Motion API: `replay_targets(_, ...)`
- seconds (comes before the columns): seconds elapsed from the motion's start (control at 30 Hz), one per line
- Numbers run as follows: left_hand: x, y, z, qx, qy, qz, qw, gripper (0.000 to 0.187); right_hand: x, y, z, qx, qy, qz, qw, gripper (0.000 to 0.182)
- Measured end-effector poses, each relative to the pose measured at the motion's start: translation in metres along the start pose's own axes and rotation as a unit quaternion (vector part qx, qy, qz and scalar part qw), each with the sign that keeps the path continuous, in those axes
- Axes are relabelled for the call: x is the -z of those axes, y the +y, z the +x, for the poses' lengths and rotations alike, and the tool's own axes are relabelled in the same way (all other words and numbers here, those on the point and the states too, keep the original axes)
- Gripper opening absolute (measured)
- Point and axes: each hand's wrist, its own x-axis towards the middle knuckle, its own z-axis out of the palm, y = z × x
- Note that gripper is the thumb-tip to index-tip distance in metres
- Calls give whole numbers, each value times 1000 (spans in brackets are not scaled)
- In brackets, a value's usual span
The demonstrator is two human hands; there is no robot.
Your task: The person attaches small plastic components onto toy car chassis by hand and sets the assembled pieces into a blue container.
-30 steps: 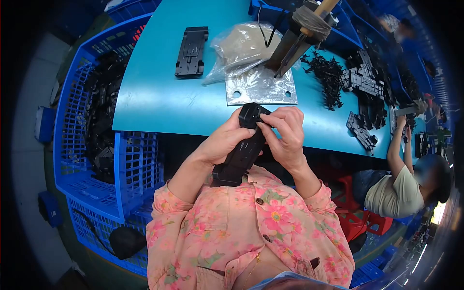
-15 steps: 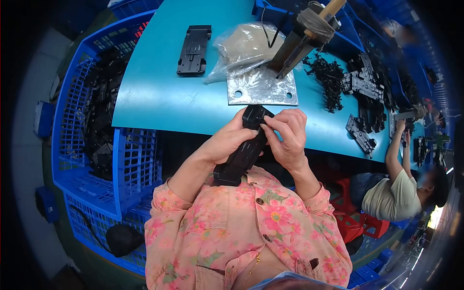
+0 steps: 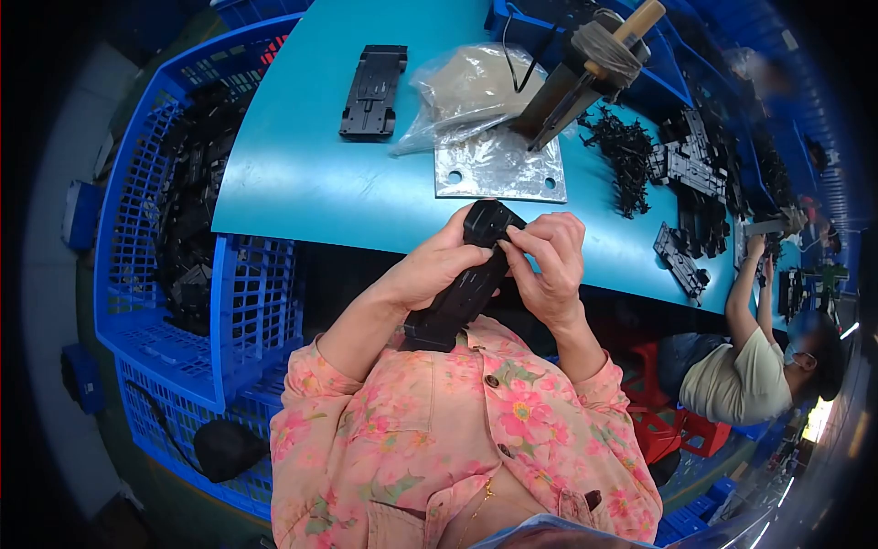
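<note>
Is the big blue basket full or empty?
Not empty: black parts are piled inside the blue basket.

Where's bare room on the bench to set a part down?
Biggest patch: left side of the blue bench, between the blue crate, lone black chassis, metal plate and near edge. Smaller one: right of the plate, before the small black parts. Crowded: bench's right end, piled with chassis, and around the plastic bag.

One left hand [image 3: 428, 268] and one right hand [image 3: 553, 261] are touching one held chassis [image 3: 462, 295]; one separate chassis [image 3: 374, 93] is lying flat. One metal plate [image 3: 501, 174] is showing two holes [image 3: 550, 183]. Heaped black parts [image 3: 194, 206] are overlapping too closely for counting.
</note>
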Motion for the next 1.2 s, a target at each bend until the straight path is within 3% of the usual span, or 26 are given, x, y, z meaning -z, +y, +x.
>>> replay_targets(0.73,-6,4,0,-9,-31,2,999,54,3,-5,0,-39,-1,16,999,23)
replay_targets(1.2,-2,-1,2,-28,-37,9,999,51,6,-7,2,-10,-21,1,1000,26)
